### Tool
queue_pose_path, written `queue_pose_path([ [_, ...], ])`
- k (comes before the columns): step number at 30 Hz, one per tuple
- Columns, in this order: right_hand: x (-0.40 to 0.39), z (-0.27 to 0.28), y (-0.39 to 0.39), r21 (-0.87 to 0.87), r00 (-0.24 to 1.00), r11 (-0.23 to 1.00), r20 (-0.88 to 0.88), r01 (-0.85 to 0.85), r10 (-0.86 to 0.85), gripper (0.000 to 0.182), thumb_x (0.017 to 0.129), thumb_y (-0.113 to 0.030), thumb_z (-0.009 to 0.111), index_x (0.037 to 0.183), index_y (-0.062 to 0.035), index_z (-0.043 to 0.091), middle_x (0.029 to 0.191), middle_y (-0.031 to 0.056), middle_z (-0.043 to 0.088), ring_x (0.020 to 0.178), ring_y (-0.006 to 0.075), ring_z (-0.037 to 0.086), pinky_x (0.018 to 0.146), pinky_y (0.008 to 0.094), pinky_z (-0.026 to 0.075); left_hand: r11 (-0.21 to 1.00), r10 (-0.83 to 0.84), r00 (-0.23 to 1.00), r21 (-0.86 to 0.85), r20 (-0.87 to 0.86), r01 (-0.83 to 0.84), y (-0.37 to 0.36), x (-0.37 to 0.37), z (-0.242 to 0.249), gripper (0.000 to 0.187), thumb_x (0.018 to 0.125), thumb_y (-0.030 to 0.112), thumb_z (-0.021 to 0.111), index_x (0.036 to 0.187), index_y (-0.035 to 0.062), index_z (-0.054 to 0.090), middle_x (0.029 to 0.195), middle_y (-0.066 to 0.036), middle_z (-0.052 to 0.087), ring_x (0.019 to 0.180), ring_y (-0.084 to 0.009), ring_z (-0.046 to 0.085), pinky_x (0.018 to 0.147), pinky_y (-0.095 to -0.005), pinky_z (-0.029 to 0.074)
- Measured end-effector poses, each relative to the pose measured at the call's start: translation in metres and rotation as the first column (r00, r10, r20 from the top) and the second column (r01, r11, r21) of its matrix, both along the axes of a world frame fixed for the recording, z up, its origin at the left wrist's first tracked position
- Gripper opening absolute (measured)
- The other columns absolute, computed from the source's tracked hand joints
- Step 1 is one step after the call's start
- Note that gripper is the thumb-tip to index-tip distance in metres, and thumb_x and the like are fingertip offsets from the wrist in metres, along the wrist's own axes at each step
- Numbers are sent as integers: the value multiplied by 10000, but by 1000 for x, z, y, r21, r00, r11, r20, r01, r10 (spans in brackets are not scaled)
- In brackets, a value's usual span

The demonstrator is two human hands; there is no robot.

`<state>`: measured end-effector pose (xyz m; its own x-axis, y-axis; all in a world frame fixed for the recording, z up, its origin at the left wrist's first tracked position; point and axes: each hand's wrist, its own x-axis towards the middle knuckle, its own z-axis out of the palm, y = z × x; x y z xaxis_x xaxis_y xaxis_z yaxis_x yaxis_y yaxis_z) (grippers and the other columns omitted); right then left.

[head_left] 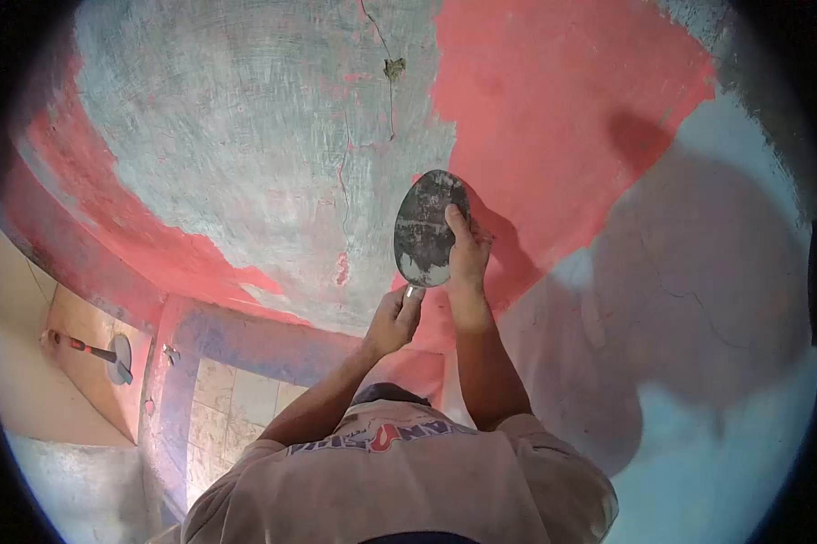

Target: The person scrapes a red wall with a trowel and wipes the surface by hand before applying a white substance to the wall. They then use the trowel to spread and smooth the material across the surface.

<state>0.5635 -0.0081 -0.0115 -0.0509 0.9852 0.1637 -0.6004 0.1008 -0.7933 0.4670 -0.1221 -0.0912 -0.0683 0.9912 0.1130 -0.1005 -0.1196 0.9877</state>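
Note:
An oval trowel [424,231] with a dark flat blade, marked by pale smears, is held up in front of the wall. My left hand [394,322] is closed round its handle, just below a shiny metal collar. My right hand [468,249] grips the right edge of the blade, thumb on the near face and the other fingers mostly hidden behind. Behind the trowel, the wall [236,127] has a grey, streaky coat on the left and pink paint [554,118] on the right.
Thin cracks run down the grey area, with a small broken hole [394,68] near the top. Pale blue wall [735,444] carries shadows at right. At left, a tool with a red-and-black handle and rounded grey blade [118,359] rests by a recess. Tiles [236,399] lie below.

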Motion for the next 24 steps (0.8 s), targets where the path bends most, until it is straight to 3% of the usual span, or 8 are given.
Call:
queue_pose_path([
  [2,3,10,-8,-52,997,996,-22,-78,77,159,965,-150,679,996,-5,736,925,6,707,810,84,623,761,281,517,998,-22,1000,-51,21,23,-1,2,-2,432,1084,370,469,779,65,496,579,51,466,481,-43,427,424,-257,342],
  [7,0,-9,0,-10,1000,1000,-9,-17,17,155,971,-162,680,972,-17,733,889,-19,681,787,68,590,735,264,487,1000,19,999,-10,49,-18,5,7,-21,400,1092,365,457,797,94,473,565,52,438,439,-44,389,393,-242,312],
  [11,-3,-3,2,58,997,997,60,54,-57,150,969,-174,691,933,-32,724,869,-35,658,793,54,562,741,253,460,998,23,1000,57,-21,-22,8,3,-10,391,1098,356,443,802,100,460,570,46,435,429,-46,383,381,-237,304],
  [14,0,19,11,77,1000,997,20,18,-19,144,967,-178,697,946,-38,722,874,-37,659,811,54,568,763,259,458,997,12,999,73,33,-14,19,5,9,388,1099,350,434,810,93,465,565,42,439,426,-48,388,382,-238,318],
  [18,-2,0,1,26,1000,1000,3,-10,10,154,973,-171,686,1021,-29,721,907,-15,683,818,60,600,764,261,485,1000,7,1000,-12,-13,-7,10,1,-15,418,1085,383,455,842,49,524,584,52,454,500,-50,420,457,-268,359],
  [24,-1,-10,-1,-1,998,998,-15,-62,62,143,985,-154,662,1003,-27,723,921,-14,690,794,65,611,724,265,510,999,31,998,24,-58,-30,9,1,-33,418,1084,371,464,846,34,530,603,43,472,540,-58,442,482,-279,368],
])
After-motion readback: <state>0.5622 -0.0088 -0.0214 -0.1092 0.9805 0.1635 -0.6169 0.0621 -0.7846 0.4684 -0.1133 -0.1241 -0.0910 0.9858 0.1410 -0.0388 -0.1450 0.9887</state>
